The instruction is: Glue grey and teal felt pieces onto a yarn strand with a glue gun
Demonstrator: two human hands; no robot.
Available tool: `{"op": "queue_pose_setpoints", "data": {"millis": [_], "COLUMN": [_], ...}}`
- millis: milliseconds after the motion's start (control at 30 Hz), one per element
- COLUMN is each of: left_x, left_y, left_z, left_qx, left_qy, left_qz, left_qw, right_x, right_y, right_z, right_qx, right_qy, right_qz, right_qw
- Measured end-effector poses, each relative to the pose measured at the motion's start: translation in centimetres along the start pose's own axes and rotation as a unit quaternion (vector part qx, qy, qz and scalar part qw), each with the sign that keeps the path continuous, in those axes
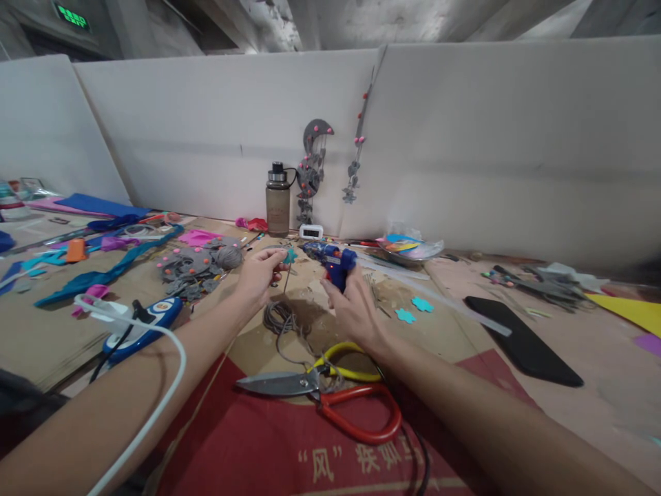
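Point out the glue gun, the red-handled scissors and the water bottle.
glue gun (338, 264), head view, on its blue body.
red-handled scissors (279, 384), head view, on the metal blade.
water bottle (277, 207), head view, on its brownish body.

Blue glue gun (337, 265), teal flower (290, 255)
Below the grips: grey wire (279, 318), yellow-handled pliers (343, 348), red-handled scissors (316, 391)

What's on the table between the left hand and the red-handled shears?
A coil of grey wire lies between the left hand, pinching a teal flower, and the red-handled shears, in the head view. The right hand grips a glue gun.
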State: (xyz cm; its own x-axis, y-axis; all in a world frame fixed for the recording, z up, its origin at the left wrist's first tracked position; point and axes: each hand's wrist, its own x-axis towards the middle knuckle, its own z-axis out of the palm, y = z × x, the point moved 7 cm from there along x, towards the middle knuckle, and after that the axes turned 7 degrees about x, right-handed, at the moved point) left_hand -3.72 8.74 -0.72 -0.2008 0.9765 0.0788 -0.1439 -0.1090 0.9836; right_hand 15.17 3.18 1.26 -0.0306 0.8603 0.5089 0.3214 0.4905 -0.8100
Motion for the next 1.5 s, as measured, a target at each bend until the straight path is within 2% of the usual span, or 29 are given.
{"op": "queue_pose_setpoints", "data": {"millis": [133, 200, 267, 367, 400, 500, 567, 633, 667, 700, 767, 833, 867, 933, 1033, 1133, 1300, 1500], "left_x": [-0.4, -0.6, -0.8, -1.0, -1.0, -1.5, -2.2, -3.2, -3.8, -4.3, -5.2, -5.5, -5.5, -5.0, -3.9, -3.3, -3.4, -3.4], "left_y": [-0.2, -0.3, -0.2, 0.3, 0.5, 1.5, 2.6, 3.8, 4.3, 4.8, 5.5, 5.9, 5.9, 5.5, 4.3, 3.4, 2.7, 2.6], "left_z": [0.7, 1.2, 1.7, 2.0, 2.1, 2.3, 2.5, 2.7, 2.9, 3.2, 3.5, 3.5, 3.4, 3.3, 3.2, 3.4, 3.8, 3.9], "left_qx": [0.000, 0.007, 0.018, 0.050, 0.062, 0.107, 0.147, 0.201, 0.234, 0.266, 0.308, 0.320, 0.317, 0.301, 0.260, 0.215, 0.191, 0.194], "left_qy": [-0.025, -0.052, -0.074, -0.089, -0.089, -0.081, -0.063, -0.046, -0.046, -0.049, -0.043, -0.037, -0.038, -0.048, -0.070, -0.091, -0.120, -0.130], "left_qz": [-0.031, -0.035, -0.025, 0.013, 0.027, 0.076, 0.125, 0.178, 0.198, 0.216, 0.242, 0.253, 0.251, 0.232, 0.187, 0.153, 0.104, 0.089], "left_qw": [0.999, 0.998, 0.997, 0.995, 0.994, 0.988, 0.979, 0.962, 0.951, 0.938, 0.919, 0.912, 0.914, 0.924, 0.945, 0.960, 0.969, 0.968], "right_x": [2.2, 3.1, 3.8, 4.1, 4.2, 4.0, 3.5, 2.8, 2.4, 1.9, 1.0, 0.3, 0.2, 0.3, 0.9, 1.3, 1.6, 1.5], "right_y": [3.8, 5.5, 6.6, 7.3, 7.1, 4.8, 3.2, 2.1, 1.6, 1.1, 0.1, -0.5, -0.5, -0.1, 0.4, 0.6, 0.4, -0.1], "right_z": [0.1, 0.0, -0.1, -0.7, -1.1, -2.6, -2.3, -0.5, 0.6, 1.6, 3.5, 4.3, 4.1, 3.4, 2.4, 1.8, 1.2, 0.8], "right_qx": [0.079, 0.052, -0.004, -0.101, -0.138, -0.194, -0.125, 0.047, 0.148, 0.244, 0.374, 0.428, 0.430, 0.397, 0.308, 0.241, 0.189, 0.145], "right_qy": [-0.030, -0.047, -0.074, -0.100, -0.084, 0.020, 0.047, 0.000, -0.026, -0.044, -0.094, -0.108, -0.101, -0.074, -0.049, -0.034, -0.023, -0.038], "right_qz": [0.132, 0.181, 0.196, 0.177, 0.150, 0.036, 0.003, 0.043, 0.081, 0.117, 0.183, 0.221, 0.228, 0.218, 0.167, 0.123, 0.087, 0.076], "right_qw": [0.988, 0.981, 0.978, 0.974, 0.975, 0.980, 0.991, 0.998, 0.985, 0.962, 0.904, 0.870, 0.868, 0.888, 0.935, 0.962, 0.978, 0.986]}}
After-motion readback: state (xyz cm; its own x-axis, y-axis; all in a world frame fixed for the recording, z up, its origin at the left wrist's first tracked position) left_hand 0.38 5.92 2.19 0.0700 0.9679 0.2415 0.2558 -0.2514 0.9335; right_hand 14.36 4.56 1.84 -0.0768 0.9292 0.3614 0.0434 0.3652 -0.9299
